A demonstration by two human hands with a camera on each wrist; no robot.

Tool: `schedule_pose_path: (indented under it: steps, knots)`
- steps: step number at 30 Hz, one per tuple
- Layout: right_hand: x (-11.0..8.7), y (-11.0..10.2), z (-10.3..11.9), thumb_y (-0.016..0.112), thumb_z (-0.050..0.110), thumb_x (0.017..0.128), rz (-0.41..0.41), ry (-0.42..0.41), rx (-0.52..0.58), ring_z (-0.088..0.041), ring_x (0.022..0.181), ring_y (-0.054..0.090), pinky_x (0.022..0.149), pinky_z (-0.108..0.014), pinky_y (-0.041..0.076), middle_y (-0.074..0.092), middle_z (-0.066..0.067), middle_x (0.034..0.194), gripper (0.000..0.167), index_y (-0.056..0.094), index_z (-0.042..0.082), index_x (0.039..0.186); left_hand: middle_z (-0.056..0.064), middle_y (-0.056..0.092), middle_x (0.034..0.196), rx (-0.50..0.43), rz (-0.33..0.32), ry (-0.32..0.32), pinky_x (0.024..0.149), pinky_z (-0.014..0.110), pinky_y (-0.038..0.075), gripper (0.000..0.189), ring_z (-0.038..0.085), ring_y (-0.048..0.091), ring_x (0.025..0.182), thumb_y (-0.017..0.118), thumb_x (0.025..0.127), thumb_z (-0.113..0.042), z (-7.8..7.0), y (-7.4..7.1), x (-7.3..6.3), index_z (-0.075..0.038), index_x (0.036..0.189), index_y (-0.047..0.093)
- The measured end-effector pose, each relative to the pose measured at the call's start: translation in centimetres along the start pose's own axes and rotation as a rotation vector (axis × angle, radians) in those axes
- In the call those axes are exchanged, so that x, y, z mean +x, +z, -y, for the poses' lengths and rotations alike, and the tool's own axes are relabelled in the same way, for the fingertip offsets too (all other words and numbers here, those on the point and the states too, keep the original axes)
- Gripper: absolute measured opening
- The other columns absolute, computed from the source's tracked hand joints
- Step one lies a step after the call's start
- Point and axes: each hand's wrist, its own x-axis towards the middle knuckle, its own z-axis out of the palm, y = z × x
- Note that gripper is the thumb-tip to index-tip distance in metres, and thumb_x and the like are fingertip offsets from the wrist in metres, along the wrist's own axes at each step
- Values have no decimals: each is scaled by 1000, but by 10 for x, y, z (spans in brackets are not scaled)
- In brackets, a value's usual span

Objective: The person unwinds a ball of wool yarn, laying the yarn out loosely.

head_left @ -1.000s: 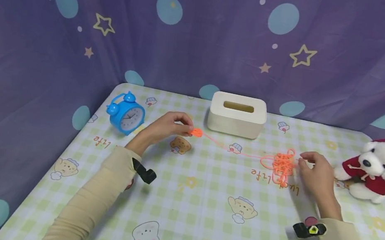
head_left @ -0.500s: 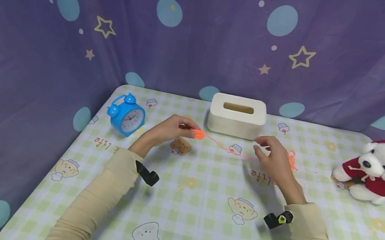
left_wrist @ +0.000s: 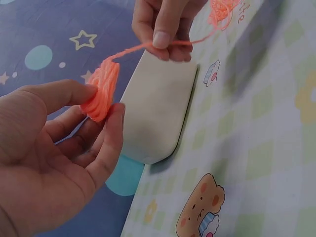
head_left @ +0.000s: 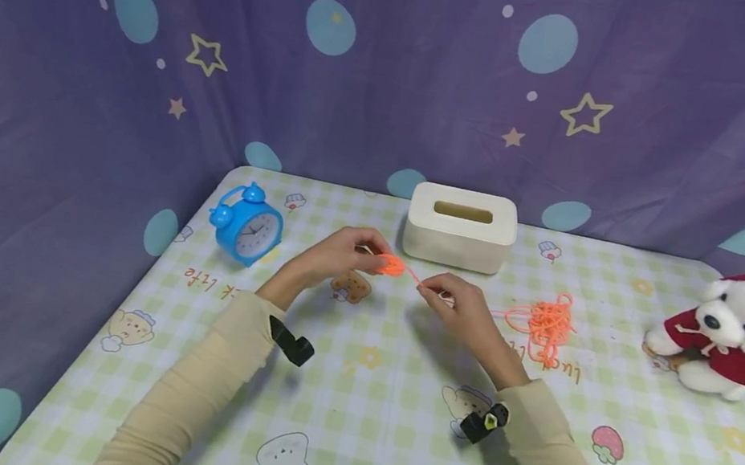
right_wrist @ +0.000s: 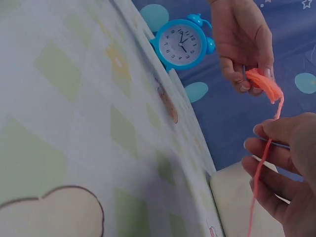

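Note:
In the left wrist view my left hand (left_wrist: 64, 133) pinches a small wound bundle of orange yarn (left_wrist: 102, 91) between thumb and fingers. A strand runs from the bundle to my right hand (head_left: 465, 312), which holds it between thumb and fingertips a short way to the right. Beyond that hand the strand (right_wrist: 258, 173) continues to a loose, tangled heap of orange yarn (head_left: 549, 326) lying on the table. Both hands are raised over the table, in front of the tissue box.
A cream tissue box (head_left: 459, 238) stands at the back middle. To the left is a blue alarm clock (head_left: 249, 229), and a white plush dog (head_left: 729, 334) in red sits at the right. A checked cloth (head_left: 342, 423) covers the table, with a purple curtain (head_left: 390, 121) behind.
My right hand has moved left from beside the tangled heap to near the wound bundle, now holding the strand. The left hand, still gripping the bundle, has shifted slightly right.

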Motion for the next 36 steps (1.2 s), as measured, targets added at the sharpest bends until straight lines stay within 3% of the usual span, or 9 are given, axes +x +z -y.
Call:
schedule_pose_path:
  steps: [4,8,14,17,21,24,27,31,36]
  knots:
    - [-3,-3,3,64,18,92,-18,21,15,-14,83,66,75,-33,54,73,0,91,11,73,11,95,7,61,101,-5,-49,-19,88,44,49,15,36,58,100,61,95,-20,1,0,0,-10,106,60]
    - [-8,-11,3,63,20,93,-32,61,9,-11,79,64,69,-29,50,72,3,87,11,72,15,96,8,58,104,-79,-97,-24,87,39,50,18,30,59,99,59,96,-17,5,-2,1,-7,111,54]
    - [-17,-23,0,64,23,93,-53,86,-16,-11,76,65,65,-28,49,72,4,83,13,72,14,96,12,51,110,-202,-95,-1,98,52,47,30,25,61,98,56,97,-14,6,-1,2,-8,125,47]
    - [-20,-26,-2,65,21,92,-65,83,-25,-11,75,66,63,-26,48,72,3,83,13,73,12,97,14,50,110,-225,-88,0,97,53,47,33,27,63,97,53,98,-12,5,0,2,-15,130,49]
    - [-23,-29,-4,65,19,92,-77,67,-27,-12,75,66,62,-25,47,73,2,84,13,73,10,98,15,47,112,-236,-69,-25,94,50,50,34,40,60,105,49,98,-6,3,2,3,-20,129,55]
    - [-25,-32,-4,65,17,92,-88,72,-28,-13,75,66,62,-27,48,73,1,84,12,73,10,98,15,47,114,-252,-70,-43,93,47,51,28,42,59,106,51,97,-5,3,3,4,-15,123,57]
    - [-26,-36,-3,65,16,92,-97,90,-31,-13,75,66,60,-29,48,73,0,83,12,73,10,99,15,48,112,-282,-91,-49,93,46,51,18,36,63,100,54,96,-5,3,4,6,-7,113,53]
    - [-28,-41,-5,65,19,92,-110,117,-24,-14,73,65,54,-28,49,73,-1,82,13,72,11,99,13,46,107,-315,-128,-60,91,42,53,13,27,65,97,54,94,-2,5,4,7,-5,103,45]
    - [-31,-48,-8,65,20,92,-129,150,-22,-18,68,64,47,-23,48,73,-2,82,10,72,14,97,10,45,102,-338,-152,-60,92,44,53,23,22,63,90,52,93,2,4,4,6,-1,113,42]
